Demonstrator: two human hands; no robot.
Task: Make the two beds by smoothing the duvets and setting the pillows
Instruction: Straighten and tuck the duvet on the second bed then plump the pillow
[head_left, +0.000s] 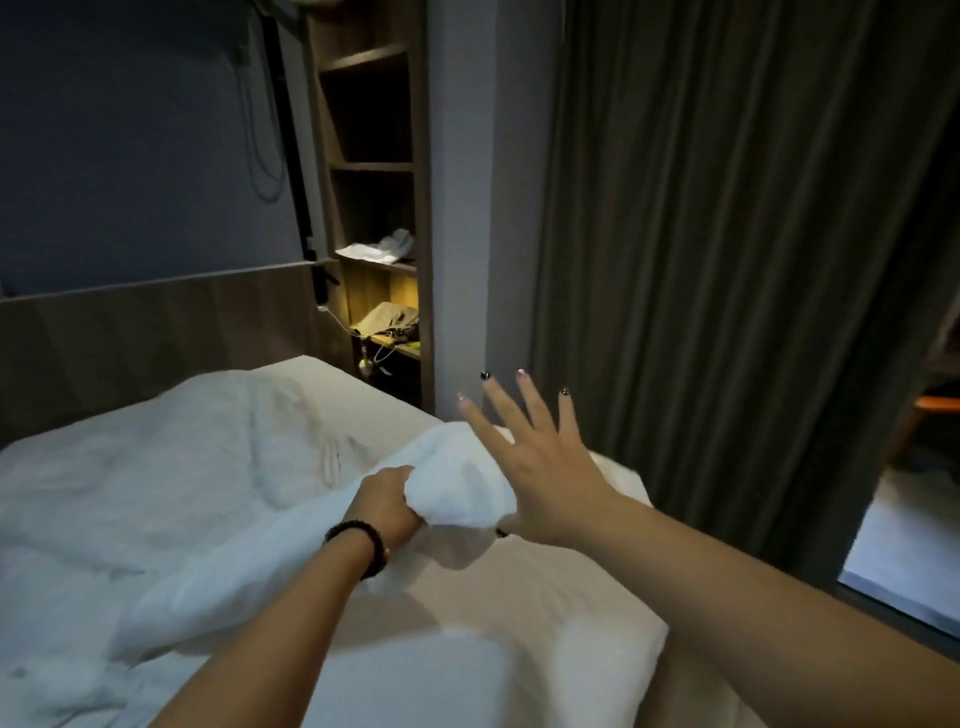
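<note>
Duvet (156, 493) rumpled over left and middle of bed (545, 649), bare sheet along right edge. Left hand (387, 506) clenched on bunched duvet corner, lifted above mattress. Right hand (540, 467) released, fingers spread, just beside bunch, holding nothing. Likely step: draw corner to right edge. Do well: second grip further along hem, pull taut and level, then sweep creases outward. Pillows not visible.

Bedroom: bed (519, 649), curtain (727, 260), shelves (371, 166)
</note>
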